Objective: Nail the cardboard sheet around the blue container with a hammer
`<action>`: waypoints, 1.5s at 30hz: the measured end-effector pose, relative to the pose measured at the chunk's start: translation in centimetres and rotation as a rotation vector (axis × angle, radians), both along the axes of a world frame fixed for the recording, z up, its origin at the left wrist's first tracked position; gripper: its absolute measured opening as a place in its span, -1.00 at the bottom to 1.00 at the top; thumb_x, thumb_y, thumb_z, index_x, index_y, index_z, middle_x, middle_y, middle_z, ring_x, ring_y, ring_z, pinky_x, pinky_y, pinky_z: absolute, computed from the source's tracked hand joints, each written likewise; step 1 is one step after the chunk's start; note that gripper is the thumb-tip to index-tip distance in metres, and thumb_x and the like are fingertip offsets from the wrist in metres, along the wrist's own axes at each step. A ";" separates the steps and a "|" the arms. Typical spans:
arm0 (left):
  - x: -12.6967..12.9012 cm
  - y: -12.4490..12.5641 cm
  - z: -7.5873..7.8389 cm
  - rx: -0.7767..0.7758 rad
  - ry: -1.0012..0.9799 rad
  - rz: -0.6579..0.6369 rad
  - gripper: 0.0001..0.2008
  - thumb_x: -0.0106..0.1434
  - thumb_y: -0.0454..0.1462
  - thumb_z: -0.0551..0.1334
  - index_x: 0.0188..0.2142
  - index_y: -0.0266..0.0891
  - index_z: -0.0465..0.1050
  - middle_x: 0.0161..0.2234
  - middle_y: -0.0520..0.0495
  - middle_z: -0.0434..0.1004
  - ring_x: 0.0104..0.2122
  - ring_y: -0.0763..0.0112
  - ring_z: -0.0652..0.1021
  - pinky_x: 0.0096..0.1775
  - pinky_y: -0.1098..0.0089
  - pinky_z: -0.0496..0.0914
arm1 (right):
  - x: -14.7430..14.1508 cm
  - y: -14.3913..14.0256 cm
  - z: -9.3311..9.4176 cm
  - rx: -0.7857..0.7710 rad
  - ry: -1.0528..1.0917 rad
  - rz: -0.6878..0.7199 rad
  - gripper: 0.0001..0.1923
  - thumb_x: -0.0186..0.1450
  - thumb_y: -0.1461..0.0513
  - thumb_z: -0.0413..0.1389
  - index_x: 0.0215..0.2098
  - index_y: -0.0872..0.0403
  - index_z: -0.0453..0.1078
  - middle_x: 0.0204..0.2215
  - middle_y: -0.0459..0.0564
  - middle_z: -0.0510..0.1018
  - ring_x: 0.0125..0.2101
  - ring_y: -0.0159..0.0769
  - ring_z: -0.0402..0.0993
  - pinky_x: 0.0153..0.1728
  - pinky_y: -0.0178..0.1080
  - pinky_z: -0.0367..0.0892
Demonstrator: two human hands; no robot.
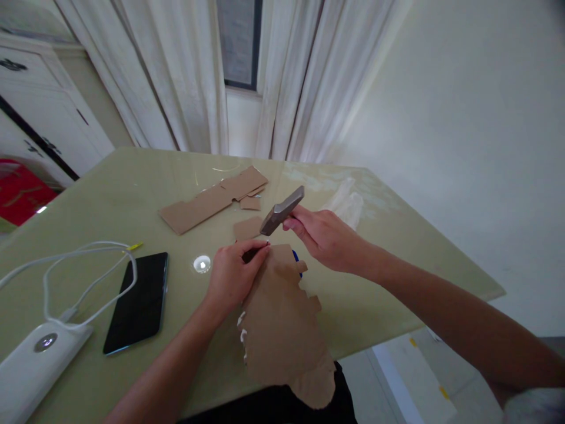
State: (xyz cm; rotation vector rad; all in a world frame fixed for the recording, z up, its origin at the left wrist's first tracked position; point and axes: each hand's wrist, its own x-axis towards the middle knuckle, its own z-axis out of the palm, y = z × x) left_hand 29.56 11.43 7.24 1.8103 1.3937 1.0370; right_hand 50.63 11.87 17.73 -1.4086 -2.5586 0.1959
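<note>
My right hand (324, 238) is closed around the handle of a hammer, whose grey metal head (282, 211) is raised over the table, just above my left hand. My left hand (238, 271) pinches something small and shiny, nail-like (267, 242), at the top edge of a brown cardboard piece (282, 318). That cardboard has ragged, torn sides and hangs over the table's near edge toward my lap. Part of a blue object (295, 256) peeks out from beneath its right side; the rest is hidden.
Cardboard strips (216, 200) and a small cardboard square (247, 228) lie farther back on the table (366, 306). Crumpled clear plastic (346, 203) is behind my right hand. At left are a black phone (139, 303), a white power bank (42, 365) and a looping white cable (46, 282).
</note>
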 end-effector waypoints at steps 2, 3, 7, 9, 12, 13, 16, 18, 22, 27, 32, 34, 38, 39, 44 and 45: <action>0.0 0.0 0.0 -0.002 -0.001 0.000 -0.78 0.39 -0.12 0.33 -0.14 -0.08 0.77 -0.18 -0.04 0.81 -0.22 0.13 0.72 -0.11 0.20 0.49 | 0.0 0.0 -0.1 -0.004 -0.033 -0.004 -0.60 0.67 0.09 -0.21 0.05 0.11 0.39 -0.24 0.08 0.68 -0.32 -0.20 0.59 -0.28 -0.23 0.22; 0.0 0.0 0.0 -0.005 0.004 0.003 -0.78 0.39 -0.12 0.33 -0.15 -0.08 0.77 -0.19 -0.04 0.81 -0.24 0.13 0.72 -0.13 0.20 0.49 | 0.0 0.0 -0.2 -0.010 -0.057 -0.005 -0.60 0.67 0.08 -0.20 0.04 0.11 0.40 -0.24 0.08 0.69 -0.33 -0.21 0.58 -0.29 -0.23 0.21; 0.1 0.0 0.3 -0.016 0.009 0.002 -0.78 0.38 -0.14 0.32 -0.15 -0.09 0.77 -0.17 -0.05 0.81 -0.22 0.11 0.72 -0.11 0.18 0.50 | 0.2 0.0 -0.7 0.010 -0.041 -0.019 -0.60 0.67 0.07 -0.21 0.05 0.10 0.39 -0.25 0.06 0.69 -0.35 -0.22 0.57 -0.31 -0.23 0.19; 0.1 0.0 0.4 -0.016 -0.002 -0.003 -0.78 0.38 -0.14 0.33 -0.14 -0.09 0.77 -0.16 -0.06 0.81 -0.20 0.10 0.72 -0.07 0.17 0.51 | 0.3 0.0 -0.7 0.021 -0.012 -0.021 -0.60 0.67 0.08 -0.22 0.06 0.10 0.38 -0.24 0.06 0.69 -0.34 -0.23 0.57 -0.30 -0.23 0.20; 0.1 0.0 0.3 -0.006 -0.011 -0.007 -0.78 0.37 -0.13 0.33 -0.16 -0.09 0.77 -0.17 -0.06 0.81 -0.20 0.09 0.73 -0.08 0.16 0.52 | 0.4 -0.1 -0.5 0.001 -0.070 -0.014 -0.59 0.67 0.06 -0.21 0.05 0.09 0.39 -0.27 0.06 0.69 -0.35 -0.21 0.57 -0.31 -0.23 0.19; 0.1 0.0 0.2 -0.004 -0.014 -0.006 -0.78 0.37 -0.13 0.33 -0.15 -0.09 0.77 -0.16 -0.06 0.81 -0.19 0.09 0.73 -0.08 0.16 0.53 | 0.4 -0.1 -0.4 -0.002 -0.092 -0.016 -0.58 0.66 0.05 -0.21 0.05 0.09 0.40 -0.27 0.07 0.69 -0.35 -0.20 0.58 -0.32 -0.23 0.19; 0.1 0.0 0.0 -0.001 -0.007 -0.001 -0.77 0.37 -0.10 0.33 -0.14 -0.08 0.77 -0.16 -0.07 0.81 -0.19 0.08 0.74 -0.07 0.16 0.54 | 0.3 -0.2 -0.1 0.029 -0.059 -0.041 -0.58 0.67 0.05 -0.22 0.07 0.10 0.38 -0.23 0.08 0.69 -0.33 -0.20 0.59 -0.30 -0.23 0.21; 0.1 0.0 -0.1 0.001 -0.001 0.000 -0.76 0.37 -0.10 0.33 -0.14 -0.08 0.77 -0.16 -0.07 0.81 -0.19 0.08 0.74 -0.08 0.16 0.54 | 0.2 -0.2 -0.1 0.036 -0.018 -0.043 -0.58 0.67 0.07 -0.24 0.09 0.11 0.36 -0.21 0.08 0.69 -0.31 -0.21 0.60 -0.28 -0.23 0.23; 0.1 0.0 -0.1 -0.002 -0.001 0.000 -0.78 0.37 -0.12 0.34 -0.14 -0.08 0.77 -0.16 -0.06 0.81 -0.18 0.09 0.74 -0.07 0.16 0.54 | 0.0 -0.4 -0.4 0.002 -0.132 -0.047 -0.55 0.67 0.03 -0.23 0.04 0.11 0.38 -0.25 0.11 0.69 -0.34 -0.18 0.59 -0.33 -0.23 0.20; 0.1 0.0 0.1 -0.012 -0.011 -0.006 -0.77 0.38 -0.12 0.34 -0.11 -0.08 0.77 -0.15 -0.06 0.81 -0.18 0.09 0.74 -0.08 0.16 0.53 | 0.1 -0.6 -0.5 0.041 -0.067 -0.060 -0.55 0.67 0.04 -0.26 0.09 0.12 0.35 -0.19 0.12 0.69 -0.29 -0.18 0.62 -0.30 -0.23 0.23; 0.1 0.0 0.1 -0.002 0.007 0.000 -0.79 0.37 -0.13 0.34 -0.15 -0.07 0.77 -0.17 -0.03 0.81 -0.20 0.10 0.73 -0.10 0.17 0.53 | -0.1 -0.6 -0.3 -0.003 -0.168 -0.073 -0.54 0.66 0.01 -0.22 0.06 0.11 0.39 -0.24 0.13 0.70 -0.33 -0.17 0.61 -0.34 -0.23 0.19; 0.1 0.0 0.2 -0.006 -0.011 -0.001 -0.79 0.37 -0.12 0.34 -0.14 -0.07 0.77 -0.15 -0.04 0.81 -0.18 0.10 0.74 -0.08 0.16 0.53 | -0.1 -0.5 -0.2 0.010 -0.144 -0.077 -0.55 0.67 0.02 -0.22 0.06 0.12 0.39 -0.22 0.13 0.70 -0.32 -0.17 0.62 -0.33 -0.23 0.20; 0.2 0.0 0.2 -0.013 -0.024 -0.005 -0.78 0.36 -0.12 0.35 -0.13 -0.09 0.76 -0.15 -0.05 0.81 -0.18 0.10 0.74 -0.07 0.16 0.53 | -0.2 -0.6 -0.2 0.016 -0.116 -0.077 -0.56 0.67 0.04 -0.23 0.09 0.11 0.38 -0.24 0.10 0.70 -0.32 -0.20 0.61 -0.33 -0.24 0.20; 0.2 0.0 0.2 -0.014 -0.013 -0.002 -0.78 0.36 -0.12 0.35 -0.14 -0.09 0.76 -0.16 -0.05 0.81 -0.19 0.10 0.73 -0.08 0.16 0.53 | -0.2 -0.6 -0.3 0.009 -0.137 -0.077 -0.56 0.67 0.03 -0.22 0.09 0.11 0.38 -0.25 0.10 0.70 -0.34 -0.19 0.60 -0.34 -0.24 0.19; 0.1 0.1 0.0 -0.009 -0.003 0.000 -0.78 0.36 -0.11 0.34 -0.15 -0.09 0.76 -0.15 -0.05 0.81 -0.18 0.09 0.73 -0.07 0.16 0.53 | 0.0 -0.7 -0.4 0.021 -0.116 -0.072 -0.55 0.67 0.02 -0.23 0.07 0.10 0.39 -0.23 0.11 0.70 -0.33 -0.19 0.61 -0.33 -0.23 0.19; 0.1 0.1 0.0 -0.009 -0.012 -0.006 -0.78 0.36 -0.11 0.34 -0.14 -0.09 0.76 -0.14 -0.05 0.81 -0.16 0.09 0.73 -0.05 0.16 0.53 | 0.0 -0.7 -0.3 0.029 -0.096 -0.074 -0.55 0.67 0.03 -0.24 0.07 0.10 0.38 -0.23 0.10 0.70 -0.32 -0.20 0.61 -0.32 -0.24 0.20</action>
